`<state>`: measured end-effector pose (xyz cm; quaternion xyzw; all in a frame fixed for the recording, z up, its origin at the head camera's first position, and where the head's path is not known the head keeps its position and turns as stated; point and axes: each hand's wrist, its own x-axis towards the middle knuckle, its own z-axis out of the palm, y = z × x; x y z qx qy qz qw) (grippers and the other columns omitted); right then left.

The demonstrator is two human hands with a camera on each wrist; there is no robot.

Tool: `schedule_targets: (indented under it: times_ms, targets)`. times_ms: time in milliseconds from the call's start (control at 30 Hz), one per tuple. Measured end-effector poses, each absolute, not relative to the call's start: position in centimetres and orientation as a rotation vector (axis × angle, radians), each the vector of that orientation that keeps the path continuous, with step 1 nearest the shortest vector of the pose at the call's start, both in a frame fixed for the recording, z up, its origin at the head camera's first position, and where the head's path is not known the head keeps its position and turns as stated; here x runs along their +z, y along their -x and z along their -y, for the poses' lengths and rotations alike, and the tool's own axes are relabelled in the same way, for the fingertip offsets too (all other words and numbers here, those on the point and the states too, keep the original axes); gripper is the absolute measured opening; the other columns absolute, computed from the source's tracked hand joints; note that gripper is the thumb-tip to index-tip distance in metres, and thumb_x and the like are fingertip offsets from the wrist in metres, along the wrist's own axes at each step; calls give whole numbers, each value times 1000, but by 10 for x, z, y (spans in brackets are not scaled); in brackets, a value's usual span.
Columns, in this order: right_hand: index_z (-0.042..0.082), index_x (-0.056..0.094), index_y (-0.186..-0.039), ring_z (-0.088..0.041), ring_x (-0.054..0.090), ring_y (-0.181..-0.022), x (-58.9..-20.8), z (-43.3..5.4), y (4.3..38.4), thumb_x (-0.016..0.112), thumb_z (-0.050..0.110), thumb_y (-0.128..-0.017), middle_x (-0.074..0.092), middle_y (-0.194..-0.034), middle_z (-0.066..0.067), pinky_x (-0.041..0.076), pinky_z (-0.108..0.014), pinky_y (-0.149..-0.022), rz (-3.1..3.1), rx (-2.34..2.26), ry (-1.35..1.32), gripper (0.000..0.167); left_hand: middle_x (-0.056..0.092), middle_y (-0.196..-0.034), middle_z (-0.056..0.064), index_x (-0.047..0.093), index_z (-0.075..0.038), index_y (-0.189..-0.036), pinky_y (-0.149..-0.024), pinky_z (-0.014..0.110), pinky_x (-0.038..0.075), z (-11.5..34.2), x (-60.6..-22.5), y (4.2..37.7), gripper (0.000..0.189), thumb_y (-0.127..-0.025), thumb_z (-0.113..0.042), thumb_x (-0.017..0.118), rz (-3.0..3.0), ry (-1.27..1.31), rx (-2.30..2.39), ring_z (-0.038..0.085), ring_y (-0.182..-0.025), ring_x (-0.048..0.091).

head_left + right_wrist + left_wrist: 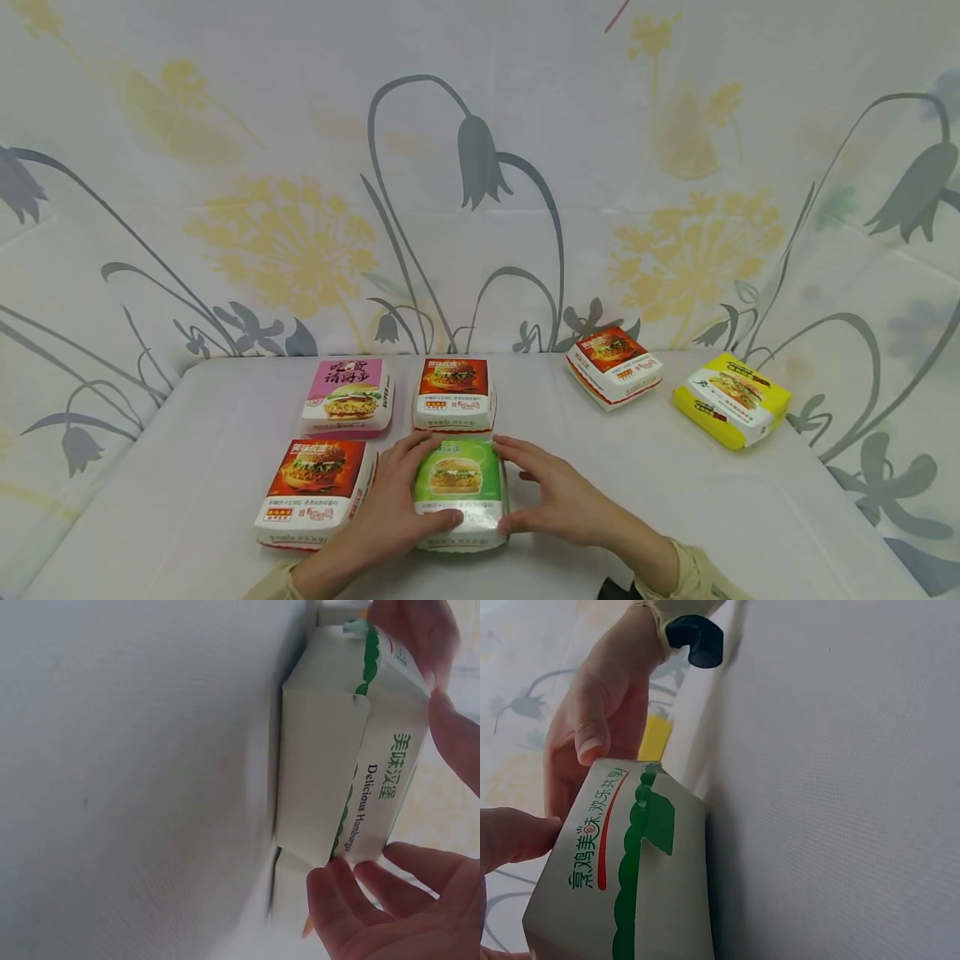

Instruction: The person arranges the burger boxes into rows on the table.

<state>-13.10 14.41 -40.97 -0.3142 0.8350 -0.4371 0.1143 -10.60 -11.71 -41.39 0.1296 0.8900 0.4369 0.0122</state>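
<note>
A hamburger box with a green top (459,479) and white sides lies on the table between both hands. My left hand (390,504) grips it from the left, thumb on the near part of its lid and fingers toward the far edge. On the opposite side, my right hand (558,500) holds it with the thumb at the near corner and fingertips at the far corner. The left wrist view shows the box's front (592,855) with green scalloped trim and a tab. In the right wrist view, right-hand fingertips (349,889) press the printed side.
Directly behind stands a red-topped burger box (453,396). A pink box (345,398) and another red-topped box (315,492) lie to the left. Farther right are a tilted red-topped box (613,367) and a yellow box (731,400). A flowered curtain (300,167) hangs behind the table.
</note>
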Motion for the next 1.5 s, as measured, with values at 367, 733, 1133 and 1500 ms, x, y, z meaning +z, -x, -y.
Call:
schedule_targets:
  times_ms: [367, 733, 1133, 1500]
  targets:
    - [5, 43, -149, -27, 40, -139, -408, -141, 128, 84, 37, -79, 36, -157, -8, 46, -44, -102, -2436, -1289, 889, 87, 38, -151, 2, 51, -10, -142, -109, 58, 26, 119, -409, 103, 88, -69, -42, 87, -2723, -388, 1419, 29, -136, 31]
    - [10, 43, -150, -26, 43, -136, -410, -142, 129, 85, 34, -80, 37, -157, -6, 46, -42, -102, -2406, -1329, 856, 84, 36, -153, 1, 51, -14, -142, -109, 63, 26, 120, -406, 101, 85, -70, -40, 88, -2731, -343, 1397, 30, -139, 29]
    - [9, 42, -150, -31, 43, -137, -404, -159, 137, 84, 24, -82, 40, -154, -11, 44, -42, -104, -2411, -1409, 804, 81, 38, -150, 1, 52, -15, -141, -107, 59, 32, 119, -404, 100, 83, -70, -39, 89, -2812, -361, 1304, 28, -136, 32]
    - [8, 45, -148, -38, 48, -132, -395, -195, 154, 78, 19, -88, 47, -147, -19, 44, -45, -104, -2517, -1501, 613, 69, 39, -149, 2, 53, -15, -140, -108, 58, 32, 119, -403, 101, 82, -70, -39, 88, -2834, -381, 1269, 29, -135, 33]
